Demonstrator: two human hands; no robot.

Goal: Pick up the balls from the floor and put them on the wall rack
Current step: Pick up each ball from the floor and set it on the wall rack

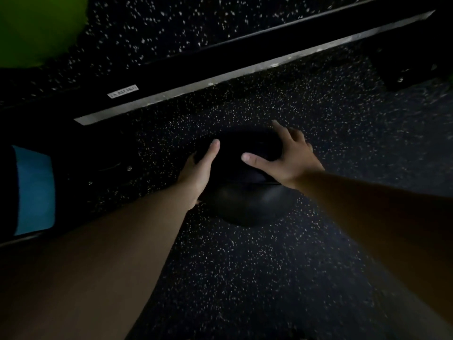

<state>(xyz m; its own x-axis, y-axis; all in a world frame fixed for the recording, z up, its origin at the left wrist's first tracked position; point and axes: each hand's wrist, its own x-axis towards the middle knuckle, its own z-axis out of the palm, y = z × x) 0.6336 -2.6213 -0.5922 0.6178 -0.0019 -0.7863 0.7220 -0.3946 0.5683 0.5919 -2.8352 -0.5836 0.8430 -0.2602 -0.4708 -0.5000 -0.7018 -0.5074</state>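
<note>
Black ball [245,192] sits on the speckled floor [245,266], between both hands. Left hand [199,170] lies flat against the ball's left side with its thumb straight, while its other fingers are lost in shadow. Right hand [293,159] rests on the ball's right side, fingers spread wide and straight. Beyond the ball runs a black rail [245,52] with a grey edge. Far left of the ball are a green ball [36,28] and a blue panel [34,190].
</note>
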